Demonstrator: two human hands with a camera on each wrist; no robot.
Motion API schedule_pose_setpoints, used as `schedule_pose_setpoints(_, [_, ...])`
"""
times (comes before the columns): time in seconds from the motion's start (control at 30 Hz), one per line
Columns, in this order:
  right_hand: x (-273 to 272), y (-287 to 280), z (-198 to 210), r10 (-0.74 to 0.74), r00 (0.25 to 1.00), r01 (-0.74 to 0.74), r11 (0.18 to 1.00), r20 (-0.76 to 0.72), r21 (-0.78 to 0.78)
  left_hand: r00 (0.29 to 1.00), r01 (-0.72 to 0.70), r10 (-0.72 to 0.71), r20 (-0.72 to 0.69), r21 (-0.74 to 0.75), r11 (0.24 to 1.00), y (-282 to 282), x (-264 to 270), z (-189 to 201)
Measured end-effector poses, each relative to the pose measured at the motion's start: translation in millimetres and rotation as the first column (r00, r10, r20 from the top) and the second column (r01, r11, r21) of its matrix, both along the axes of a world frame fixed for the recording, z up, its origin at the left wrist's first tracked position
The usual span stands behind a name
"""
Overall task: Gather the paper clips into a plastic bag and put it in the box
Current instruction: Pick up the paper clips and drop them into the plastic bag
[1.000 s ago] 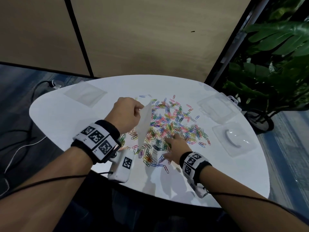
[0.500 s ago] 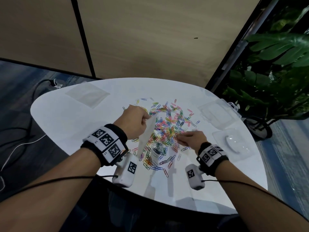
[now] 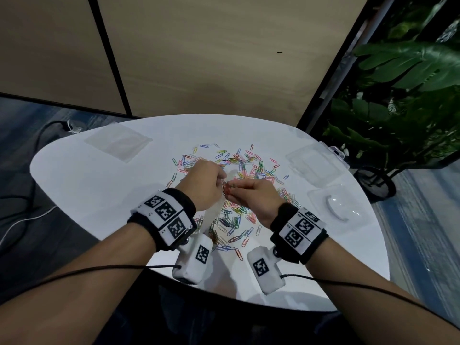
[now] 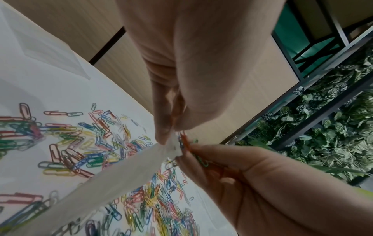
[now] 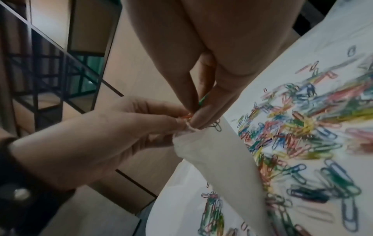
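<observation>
Coloured paper clips (image 3: 239, 215) lie scattered over the middle of the white table (image 3: 99, 185). My left hand (image 3: 206, 185) pinches the top of a clear plastic bag (image 4: 113, 180) that hangs down to the table. My right hand (image 3: 251, 192) pinches a few paper clips (image 4: 184, 143) right at the bag's mouth, touching the left fingers. In the right wrist view the bag (image 5: 220, 159) hangs below both hands' fingertips. The clear plastic box (image 3: 316, 163) lies open at the right, its lid (image 3: 336, 207) nearer me.
Another flat clear bag (image 3: 119, 140) lies at the table's far left. A leafy plant (image 3: 403, 100) stands beyond the right edge. A wooden wall panel rises behind the table. Cables (image 3: 29, 215) run over the floor at the left.
My right hand has risen from the pile with a few clips and moved left to the bag's mouth. My left hand has kept hold of the bag.
</observation>
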State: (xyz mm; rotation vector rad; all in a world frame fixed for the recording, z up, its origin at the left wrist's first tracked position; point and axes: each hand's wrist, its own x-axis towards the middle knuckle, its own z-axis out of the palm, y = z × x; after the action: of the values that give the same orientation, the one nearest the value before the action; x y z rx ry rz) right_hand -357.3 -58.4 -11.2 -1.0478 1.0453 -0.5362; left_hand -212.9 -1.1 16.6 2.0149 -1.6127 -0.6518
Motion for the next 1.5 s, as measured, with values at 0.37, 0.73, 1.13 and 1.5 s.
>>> schedule_pose_setpoints(0.37, [10,-3,1,-0.039,0.995,0.018,0.973,0.087,0.229,0.998,0.041,-0.041,0.038,0.010,0.999,4,-5,0])
schedule_pose_setpoints(0.73, [8,-8,4,0.158,0.816,-0.407,0.840,-0.556,-0.360,0.999,-0.036,0.036,0.012,-0.006,0.999,5,-7,1])
schedule_pose_setpoints(1.13, [-68,-11,-59,0.365,0.267,-0.726,0.685,-0.892,0.063,0.987,-0.158,0.158,0.007,-0.058,0.986,2,29,8])
schedule_pose_setpoints(1.5, [-25,36,-114,0.144,0.362,-0.906,0.288,-0.921,-0.311,0.979,-0.193,0.197,0.052,-0.074,0.978,38,84,5])
